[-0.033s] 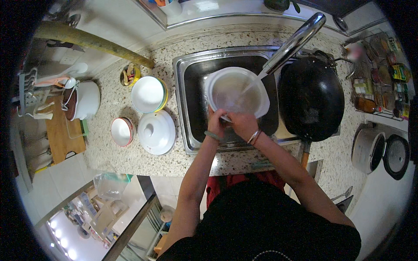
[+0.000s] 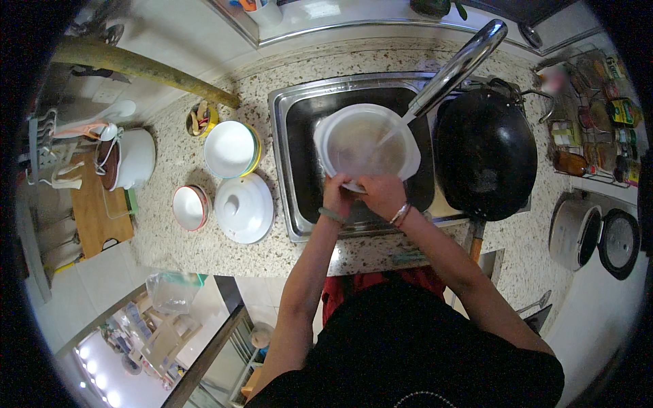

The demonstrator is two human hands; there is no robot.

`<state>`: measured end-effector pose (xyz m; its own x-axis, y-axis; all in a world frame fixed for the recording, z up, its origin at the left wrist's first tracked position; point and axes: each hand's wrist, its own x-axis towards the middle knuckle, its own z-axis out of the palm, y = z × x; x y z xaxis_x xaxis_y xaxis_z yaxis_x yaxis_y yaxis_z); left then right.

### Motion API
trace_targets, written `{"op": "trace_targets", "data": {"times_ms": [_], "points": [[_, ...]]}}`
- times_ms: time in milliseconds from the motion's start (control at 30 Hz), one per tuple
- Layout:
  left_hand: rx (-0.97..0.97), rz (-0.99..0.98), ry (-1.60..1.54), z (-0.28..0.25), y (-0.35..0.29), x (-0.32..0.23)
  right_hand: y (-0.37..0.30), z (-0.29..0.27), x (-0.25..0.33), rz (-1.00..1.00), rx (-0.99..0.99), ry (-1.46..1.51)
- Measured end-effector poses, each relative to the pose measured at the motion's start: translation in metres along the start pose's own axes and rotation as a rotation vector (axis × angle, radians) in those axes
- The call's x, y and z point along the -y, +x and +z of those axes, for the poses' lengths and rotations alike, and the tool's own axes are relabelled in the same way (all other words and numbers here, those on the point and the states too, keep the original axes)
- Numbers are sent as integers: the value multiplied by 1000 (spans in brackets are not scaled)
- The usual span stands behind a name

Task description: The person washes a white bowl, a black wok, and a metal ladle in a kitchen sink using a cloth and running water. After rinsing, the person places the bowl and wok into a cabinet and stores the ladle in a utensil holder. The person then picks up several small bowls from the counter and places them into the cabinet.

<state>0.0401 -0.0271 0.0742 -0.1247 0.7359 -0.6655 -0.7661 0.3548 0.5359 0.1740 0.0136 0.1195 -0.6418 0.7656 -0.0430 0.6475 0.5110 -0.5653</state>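
A white bowl (image 2: 324, 139) with a wide rim is in the steel sink (image 2: 294, 204), with cloudy water inside. Water runs into it from a chrome faucet (image 2: 459, 68). At the bowl's near rim, my left hand (image 2: 338, 194) has its fingers closed on the edge. Just beside it, my right hand (image 2: 383, 196) is bent over the same rim, its fingers curled and partly hidden. The two hands nearly touch.
A black wok (image 2: 486, 156) covers the sink's right side. Left of the sink stand stacked bowls (image 2: 231, 148), a white lid (image 2: 245, 207), a small red-rimmed bowl (image 2: 189, 207) and a yellow cup (image 2: 203, 119). An open rice cooker (image 2: 577, 234) sits far right.
The bowl's left rim sits slightly farther left. My hands stay at the near rim, with the fingers shifted only a little.
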Motion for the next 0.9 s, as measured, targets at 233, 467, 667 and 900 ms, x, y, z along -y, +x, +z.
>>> {"op": "trace_targets", "data": {"times_ms": [233, 467, 667, 900], "points": [[145, -74, -158, -3, -12, -2, 8, -85, -29, 305, -620, -66], [97, 56, -237, 13, -14, 21, -24, -32, -41, 654, -525, 1375], [32, 106, -26, 28, -15, 13, -35, 13, -56, 812, -489, 1235], [-400, 416, 1145, 33, 14, -13, -32, -39, -26, 625, -518, 1030]]}}
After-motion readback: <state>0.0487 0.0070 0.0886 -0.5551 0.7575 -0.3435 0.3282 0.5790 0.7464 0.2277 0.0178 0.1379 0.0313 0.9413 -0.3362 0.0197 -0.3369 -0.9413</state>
